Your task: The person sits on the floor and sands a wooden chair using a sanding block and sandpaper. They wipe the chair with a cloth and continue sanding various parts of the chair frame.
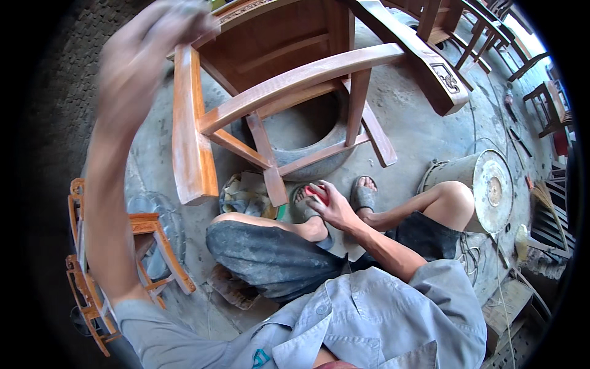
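A large wooden chair frame (301, 79) lies tipped over in front of me, its legs and rails pointing my way, with pale dust on the wood. My left hand (163, 40) is raised at the upper left, at the end of the chair's carved edge. Motion smears its fingers, so I cannot make out whether they grip anything. Low between my knees, my right hand (332, 209) is closed around a small red object (317, 194), mostly covered by the fingers. That hand is apart from the chair.
A tyre (326, 161) lies on the concrete floor under the chair. To the right a pale metal drum (495, 190) rests on its side near cables. Small carved wooden chairs (144, 222) stand at left. More furniture frames (473, 27) and a straw broom (546, 200) are at right.
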`<state>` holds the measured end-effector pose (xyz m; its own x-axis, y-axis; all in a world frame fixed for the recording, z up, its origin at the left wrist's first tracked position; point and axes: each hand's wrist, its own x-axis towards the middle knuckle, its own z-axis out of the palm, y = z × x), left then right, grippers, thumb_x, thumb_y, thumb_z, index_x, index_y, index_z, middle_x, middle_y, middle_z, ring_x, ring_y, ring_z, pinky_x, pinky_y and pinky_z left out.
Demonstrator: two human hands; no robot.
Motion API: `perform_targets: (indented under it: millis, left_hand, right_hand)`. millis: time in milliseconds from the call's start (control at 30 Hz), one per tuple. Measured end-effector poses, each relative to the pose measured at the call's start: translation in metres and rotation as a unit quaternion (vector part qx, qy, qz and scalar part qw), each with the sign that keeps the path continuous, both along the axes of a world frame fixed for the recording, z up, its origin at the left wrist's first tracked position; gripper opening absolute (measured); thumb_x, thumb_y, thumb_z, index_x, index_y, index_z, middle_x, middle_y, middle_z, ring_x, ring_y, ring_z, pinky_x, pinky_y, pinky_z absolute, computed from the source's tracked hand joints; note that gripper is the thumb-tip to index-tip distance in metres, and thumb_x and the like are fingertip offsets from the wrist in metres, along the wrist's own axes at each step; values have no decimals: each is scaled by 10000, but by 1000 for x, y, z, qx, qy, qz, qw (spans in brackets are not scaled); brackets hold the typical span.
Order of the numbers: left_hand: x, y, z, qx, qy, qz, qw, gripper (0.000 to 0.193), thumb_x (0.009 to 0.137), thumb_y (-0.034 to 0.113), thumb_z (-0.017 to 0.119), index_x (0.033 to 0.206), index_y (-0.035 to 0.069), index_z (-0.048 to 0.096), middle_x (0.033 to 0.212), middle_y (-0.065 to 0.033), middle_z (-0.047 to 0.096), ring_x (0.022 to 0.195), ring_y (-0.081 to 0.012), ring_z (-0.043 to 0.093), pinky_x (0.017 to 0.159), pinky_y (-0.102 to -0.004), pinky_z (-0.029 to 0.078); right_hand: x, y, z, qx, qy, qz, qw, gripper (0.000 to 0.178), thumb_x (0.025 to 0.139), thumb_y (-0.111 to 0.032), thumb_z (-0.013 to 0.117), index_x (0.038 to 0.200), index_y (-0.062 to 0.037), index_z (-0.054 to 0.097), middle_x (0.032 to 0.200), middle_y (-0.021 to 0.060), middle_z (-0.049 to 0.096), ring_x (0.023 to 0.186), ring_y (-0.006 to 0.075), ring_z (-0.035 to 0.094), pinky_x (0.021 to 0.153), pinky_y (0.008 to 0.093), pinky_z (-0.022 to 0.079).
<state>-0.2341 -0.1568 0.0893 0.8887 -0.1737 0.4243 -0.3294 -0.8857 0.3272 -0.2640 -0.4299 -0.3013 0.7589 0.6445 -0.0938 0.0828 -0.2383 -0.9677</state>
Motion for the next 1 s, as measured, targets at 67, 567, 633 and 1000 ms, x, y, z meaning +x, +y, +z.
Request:
perform_targets:
  millis: [67, 567, 633, 1000]
  left_hand:
    - [82, 46, -37, 195, -133, 99, 967, 460, 988, 361, 604, 1269, -1, 646, 1251, -188, 679, 1190, -318, 634, 1068, -451, 457]
    - [156, 123, -122, 283, 4, 255, 925, 767, 800, 91, 635, 1530, 55, 403, 1543, -273, 392, 1522, -446, 223, 1277, -504, 172]
    - [163, 123, -115, 254, 54, 264, 929, 793, 817, 80, 611, 1564, 52, 345, 1550, -274, 386, 1525, -456, 213, 1283, -499, 149]
    - [163, 129, -127, 319, 13, 246, 915, 741, 823, -24, 467, 1554, 58, 373, 1539, -244, 432, 1507, -394, 301, 1292, -493, 82]
  right_hand:
    - [3, 10, -12, 16, -102, 25, 994, 567, 956, -199, 680, 1379, 56, 401, 1300, 257, 649, 1189, 444, 626, 988, 457, 519]
    - [69, -4, -80, -264, -253, -86, 927, 593, 993, -72, 508, 1561, -74, 337, 1276, 210, 637, 1044, 424, 622, 885, 508, 507]
    - [60, -25, -98, -228, -325, -102, 912, 620, 988, -99, 526, 1577, -76, 335, 1190, 210, 670, 973, 387, 636, 851, 485, 504]
    - [-16, 113, -87, -125, -276, 54, 951, 699, 938, -110, 519, 1602, -168, 308, 988, 269, 691, 810, 409, 680, 759, 554, 560]
